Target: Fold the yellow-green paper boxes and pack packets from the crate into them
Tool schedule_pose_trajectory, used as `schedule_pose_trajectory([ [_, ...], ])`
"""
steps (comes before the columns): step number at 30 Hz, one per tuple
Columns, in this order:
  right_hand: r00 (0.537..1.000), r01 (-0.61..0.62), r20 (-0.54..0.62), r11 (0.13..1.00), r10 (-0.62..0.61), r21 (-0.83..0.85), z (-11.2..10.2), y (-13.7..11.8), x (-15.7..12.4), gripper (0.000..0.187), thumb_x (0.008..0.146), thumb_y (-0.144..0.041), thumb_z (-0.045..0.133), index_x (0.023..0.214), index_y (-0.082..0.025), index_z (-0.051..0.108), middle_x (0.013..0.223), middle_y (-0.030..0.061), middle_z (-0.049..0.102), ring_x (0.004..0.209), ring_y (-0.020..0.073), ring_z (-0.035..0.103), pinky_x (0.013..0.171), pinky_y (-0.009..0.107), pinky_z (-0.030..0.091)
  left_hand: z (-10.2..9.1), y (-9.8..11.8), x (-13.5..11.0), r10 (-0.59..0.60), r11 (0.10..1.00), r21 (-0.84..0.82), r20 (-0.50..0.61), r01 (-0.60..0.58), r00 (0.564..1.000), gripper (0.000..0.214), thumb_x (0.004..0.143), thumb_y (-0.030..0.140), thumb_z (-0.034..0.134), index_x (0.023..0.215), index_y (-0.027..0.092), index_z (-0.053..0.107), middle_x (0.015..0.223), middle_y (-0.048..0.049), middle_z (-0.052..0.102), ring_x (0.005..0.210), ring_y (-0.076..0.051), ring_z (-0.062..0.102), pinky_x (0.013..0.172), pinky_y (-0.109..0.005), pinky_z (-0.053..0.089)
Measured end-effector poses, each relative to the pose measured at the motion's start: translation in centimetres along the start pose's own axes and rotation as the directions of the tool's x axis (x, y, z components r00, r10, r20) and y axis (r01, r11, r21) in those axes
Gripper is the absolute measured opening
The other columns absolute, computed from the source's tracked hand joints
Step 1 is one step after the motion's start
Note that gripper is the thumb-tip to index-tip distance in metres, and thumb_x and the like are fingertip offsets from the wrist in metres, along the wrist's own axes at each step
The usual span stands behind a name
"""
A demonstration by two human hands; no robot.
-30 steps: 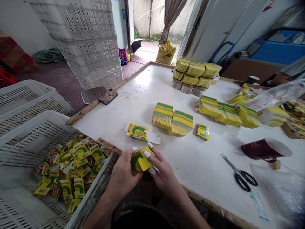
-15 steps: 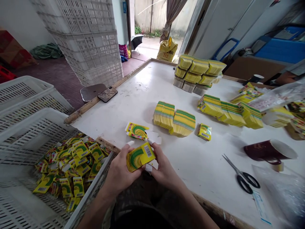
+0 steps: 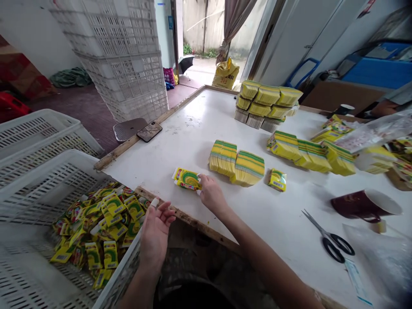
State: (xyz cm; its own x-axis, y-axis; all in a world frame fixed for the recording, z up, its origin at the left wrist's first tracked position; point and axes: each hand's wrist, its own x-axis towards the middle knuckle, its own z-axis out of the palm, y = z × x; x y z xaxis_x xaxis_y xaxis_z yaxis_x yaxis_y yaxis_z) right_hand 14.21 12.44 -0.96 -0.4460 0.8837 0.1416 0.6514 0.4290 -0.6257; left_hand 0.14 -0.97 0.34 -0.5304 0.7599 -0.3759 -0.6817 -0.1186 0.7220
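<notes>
My right hand [image 3: 211, 194] reaches over the table with its thumb and fingertips closed on the right end of a small yellow-and-green carton [image 3: 186, 178], which lies on the white tabletop. White coverings show on some fingertips. Just past the table's front edge, beside the crate, my left hand [image 3: 156, 236] is turned palm up, its fingers loosely curled and apart, holding nothing. Two bundles of flat cartons [image 3: 236, 163] stand right behind the right hand. A single folded carton [image 3: 277, 180] lies farther right.
A white crate [image 3: 124, 266] piled with filled cartons [image 3: 112, 210] stands at the left. On the table are a phone [image 3: 149, 131], scissors [image 3: 331, 240], a dark mug [image 3: 363, 205], a row of carton bundles [image 3: 309, 152] and a taller stack [image 3: 265, 101]. Plastic bags lie at the right.
The carton both hands held is out of them. My left hand has moved left and opened; my right hand has moved up to the carton lying on the table and gripped its end.
</notes>
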Motion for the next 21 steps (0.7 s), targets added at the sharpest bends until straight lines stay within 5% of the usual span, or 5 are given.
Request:
schedule_pose_trajectory([
  [4,0.998,-0.012,-0.063,0.996,0.017,0.091,-0.1,0.2,-0.3,0.057,0.069,-0.002,0.054,0.122,-0.016,0.039,0.101,0.0091,0.055,0.096,0.0241,0.054,0.088,0.043,0.047,0.3,-0.7,-0.1,-0.029,1.0,0.011,0.053,0.028,0.998,0.039,0.078,0.044,0.07,0.106,0.018,0.062,0.089,-0.0033,0.069,0.072,-0.011,0.064,0.065,-0.022,0.053],
  [8,0.998,0.014,-0.059,0.968,0.001,0.25,-1.0,-1.3,-1.8,0.059,0.072,-0.007,0.054,0.125,-0.02,0.029,0.088,-0.0001,0.05,0.071,0.0148,0.055,0.066,0.029,0.05,1.0,-1.1,-0.3,-0.001,1.0,0.015,0.11,-0.001,0.994,0.046,0.077,0.053,0.068,0.11,0.022,0.061,0.108,-0.0047,0.066,0.099,-0.016,0.063,0.084,-0.027,0.053],
  [12,0.993,-0.014,0.103,0.778,-0.064,0.628,-1.3,-4.6,-5.4,0.056,0.073,-0.012,0.059,0.122,-0.025,0.034,0.095,0.0001,0.052,0.069,0.0111,0.055,0.058,0.022,0.046,2.5,-0.8,-0.7,0.106,0.994,-0.053,0.208,-0.097,0.972,0.058,0.07,0.066,0.066,0.112,0.027,0.062,0.12,-0.005,0.062,0.117,-0.024,0.055,0.093,-0.034,0.051],
  [16,0.974,-0.158,0.219,0.516,-0.058,0.842,-0.6,-7.1,-8.6,0.052,0.072,-0.014,0.066,0.118,-0.025,0.042,0.091,-0.0012,0.053,0.077,0.013,0.054,0.066,0.025,0.044,4.1,-0.3,-1.0,0.177,0.973,-0.184,0.196,-0.142,0.964,0.049,0.079,0.066,0.053,0.096,0.022,0.063,0.088,-0.0034,0.061,0.088,-0.019,0.061,0.08,-0.031,0.054],
  [21,0.961,-0.27,0.271,0.436,0.061,0.859,-0.3,-7.0,-8.9,0.051,0.067,-0.027,0.079,0.109,-0.023,0.049,0.082,-0.0036,0.053,0.074,0.0135,0.051,0.066,0.025,0.041,3.9,-1.0,-1.0,0.185,0.98,-0.111,0.186,-0.167,0.965,0.057,0.067,0.076,0.06,0.087,0.023,0.062,0.078,0.0021,0.055,0.071,-0.012,0.056,0.066,-0.022,0.053],
])
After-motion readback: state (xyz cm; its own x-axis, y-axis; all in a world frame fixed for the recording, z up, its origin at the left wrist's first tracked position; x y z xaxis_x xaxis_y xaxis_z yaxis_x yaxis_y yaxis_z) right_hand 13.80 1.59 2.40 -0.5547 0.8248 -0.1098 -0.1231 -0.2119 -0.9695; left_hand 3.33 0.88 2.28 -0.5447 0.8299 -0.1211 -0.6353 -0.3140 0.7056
